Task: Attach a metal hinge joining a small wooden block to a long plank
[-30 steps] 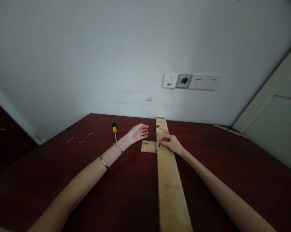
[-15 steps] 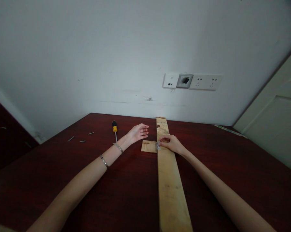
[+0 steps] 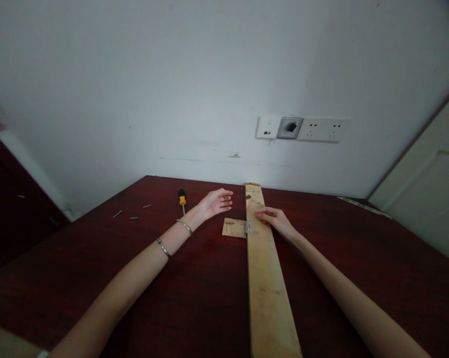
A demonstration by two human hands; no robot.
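A long pale wooden plank (image 3: 263, 268) lies lengthwise on the dark red table (image 3: 194, 293). A small wooden piece (image 3: 233, 227) sits against its left edge, and a small metal hinge (image 3: 248, 226) bridges the two. My right hand (image 3: 274, 219) rests on the plank just right of the hinge, fingers loosely extended, holding nothing. My left hand (image 3: 217, 201) hovers flat and open above the table, beyond the small piece, with bracelets on the wrist. A screwdriver (image 3: 181, 198) with a yellow and black handle lies left of that hand.
Several loose screws (image 3: 131, 215) lie on the table's far left. The white wall behind carries a row of sockets (image 3: 302, 129). A pale door (image 3: 429, 194) stands at the right. A thin strip (image 3: 362, 205) lies near the table's far right edge.
My right hand has let go of the hinge and shifted slightly right onto the plank, its fingers now open. The view has shifted a little; my left hand keeps its pose.
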